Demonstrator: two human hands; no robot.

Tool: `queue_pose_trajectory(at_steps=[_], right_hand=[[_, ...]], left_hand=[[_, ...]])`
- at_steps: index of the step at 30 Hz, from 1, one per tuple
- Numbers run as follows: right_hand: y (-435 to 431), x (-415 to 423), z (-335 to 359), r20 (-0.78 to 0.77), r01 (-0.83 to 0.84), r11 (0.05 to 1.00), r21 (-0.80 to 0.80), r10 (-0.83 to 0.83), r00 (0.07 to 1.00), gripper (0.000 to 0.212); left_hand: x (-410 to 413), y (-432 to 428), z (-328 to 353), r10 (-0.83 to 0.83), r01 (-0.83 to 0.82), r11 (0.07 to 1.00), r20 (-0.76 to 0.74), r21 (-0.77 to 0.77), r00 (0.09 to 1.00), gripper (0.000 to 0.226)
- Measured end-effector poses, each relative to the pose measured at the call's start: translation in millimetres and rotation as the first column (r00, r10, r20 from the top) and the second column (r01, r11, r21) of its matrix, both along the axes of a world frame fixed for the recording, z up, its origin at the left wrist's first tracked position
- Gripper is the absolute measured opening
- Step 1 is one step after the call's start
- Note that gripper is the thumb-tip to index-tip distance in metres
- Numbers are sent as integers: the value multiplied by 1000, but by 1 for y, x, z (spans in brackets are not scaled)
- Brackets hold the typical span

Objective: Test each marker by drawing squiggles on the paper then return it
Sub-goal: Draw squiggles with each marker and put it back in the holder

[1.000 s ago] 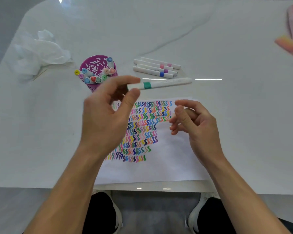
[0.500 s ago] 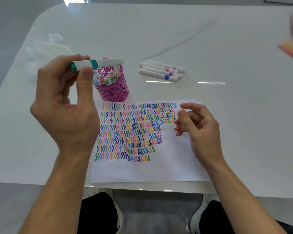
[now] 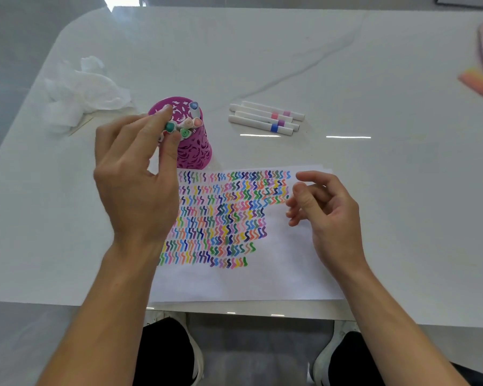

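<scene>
The left hand [image 3: 134, 185] pinches the green-capped marker [image 3: 169, 126] at the mouth of the purple holder [image 3: 197, 157]. The right hand [image 3: 328, 215] hangs loosely curled, holding nothing, over the squiggled paper [image 3: 262, 277]

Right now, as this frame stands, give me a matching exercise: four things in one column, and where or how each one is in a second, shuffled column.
Column A
1. left hand
2. right hand
3. white tissue
4. four loose markers

Column B
a. crumpled on the table, left of the purple cup in the picture
b. lying side by side on the table, right of the cup
c. pinching a teal-capped marker at the cup's mouth
d. loosely curled over the paper, holding nothing

Pairs: 1-c, 2-d, 3-a, 4-b
</scene>
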State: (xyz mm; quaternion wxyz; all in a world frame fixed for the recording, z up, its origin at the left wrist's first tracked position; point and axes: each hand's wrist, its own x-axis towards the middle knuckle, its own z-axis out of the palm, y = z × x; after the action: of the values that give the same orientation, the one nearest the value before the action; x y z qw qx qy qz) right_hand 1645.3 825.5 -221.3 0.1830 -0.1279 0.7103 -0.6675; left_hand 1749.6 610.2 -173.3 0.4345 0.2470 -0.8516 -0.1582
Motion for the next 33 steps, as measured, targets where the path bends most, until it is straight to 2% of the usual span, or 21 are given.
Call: queue_pose_trajectory(at_steps=[9,21,28,30,33], right_hand=[[1,0,-1,3,-9,1000,6,9,1000,19],[0,0,-4,6,-17,1000,21,17,1000,17],[2,1,-1,0,-18,1000,9,18,1000,15],[4,0,-1,-11,-13,1000,22,13,1000,14],[8,-3,-3,-36,0,998,62,3,999,13]], left_hand=[[-8,-6,-11,53,-54,998,93,13,994,30],[-12,-1,-7,49,-49,999,75,4,996,34],[-19,27,-4,-117,115,985,-6,-132,993,20],[-24,39,-8,-184,184,976,15,-119,983,16],[-34,53,-18,-275,279,960,111,-21,955,15]])
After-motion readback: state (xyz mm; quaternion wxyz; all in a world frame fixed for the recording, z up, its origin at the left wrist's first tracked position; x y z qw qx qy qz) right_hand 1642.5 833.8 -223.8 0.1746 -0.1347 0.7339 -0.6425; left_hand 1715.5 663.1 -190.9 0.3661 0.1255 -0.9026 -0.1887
